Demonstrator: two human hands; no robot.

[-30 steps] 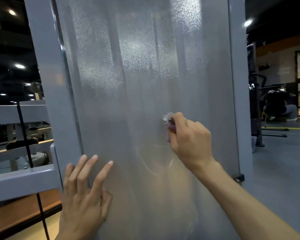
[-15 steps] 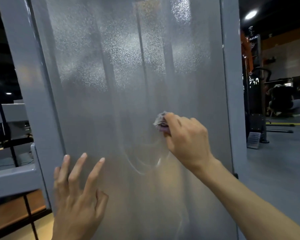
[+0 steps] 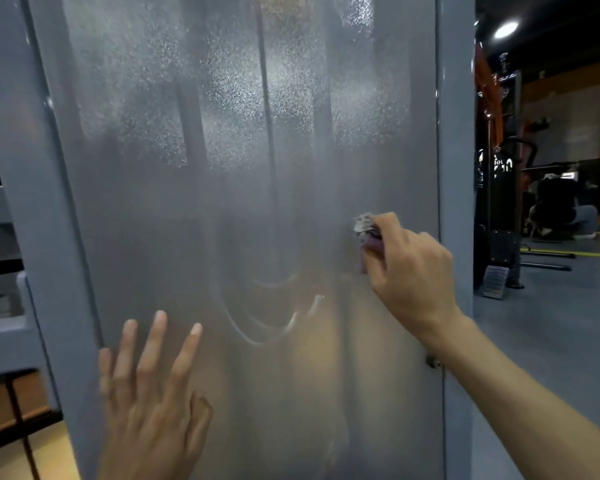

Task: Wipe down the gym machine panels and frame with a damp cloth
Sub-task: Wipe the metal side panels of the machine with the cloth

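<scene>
Right hand (image 3: 413, 271) clamped on cloth (image 3: 366, 230) against panel (image 3: 222, 168), near right frame post (image 3: 456, 168); left hand (image 3: 149, 400) spread flat, lower left. Unwiped speckled area above; long axis vertical.

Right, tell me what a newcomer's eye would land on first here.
The frosted grey panel fills the view, with curved wipe streaks low at its centre. The right hand grips a crumpled cloth near the panel's right edge; the left hand, fingers spread, lies at lower left.
</scene>
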